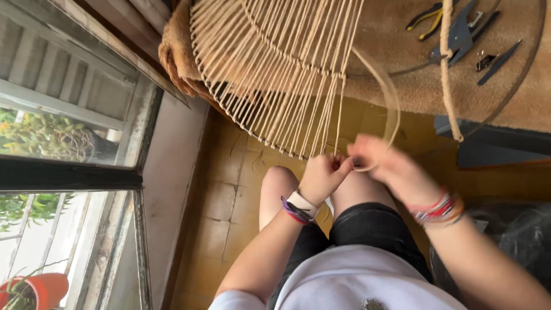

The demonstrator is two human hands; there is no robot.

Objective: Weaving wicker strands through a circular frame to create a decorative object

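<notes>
Window: at the far left, a glazed window [69, 115] gives onto greenery, with one red plant pot [40, 287] at the bottom corner.

Floor: yellow tiled floor [229, 189] lies under the person's bare knees.

Frame: one round wire frame [275, 74] hangs over the edge of the worktop [413, 80], strung with many pale cords that fan out to its rim; they are too close-set to count.

Left hand: the left hand [322, 175] has its grip closed narrow around the cord just under the lower rim of the frame; one watch and purple bands sit on that wrist.

Cord: one loose cord [393, 109] loops up from between the two hands, curves beside the frame and comes back down to the fingers.

Right hand: the right hand [390, 169] is blurred, its fingers pinched on the same cord just beside the left hand; several red and orange bracelets ring the wrist.

Progress: judged from the rim, most of the visible arc is already wrapped with cords, and the strand in hand sits at the right end of that run; the rim beyond it looks bare.

Rope: one thick twisted rope [447, 74] hangs down across the worktop.

Tools: three hand tools [459, 34] lie on the worktop, one with yellow handles.
</notes>
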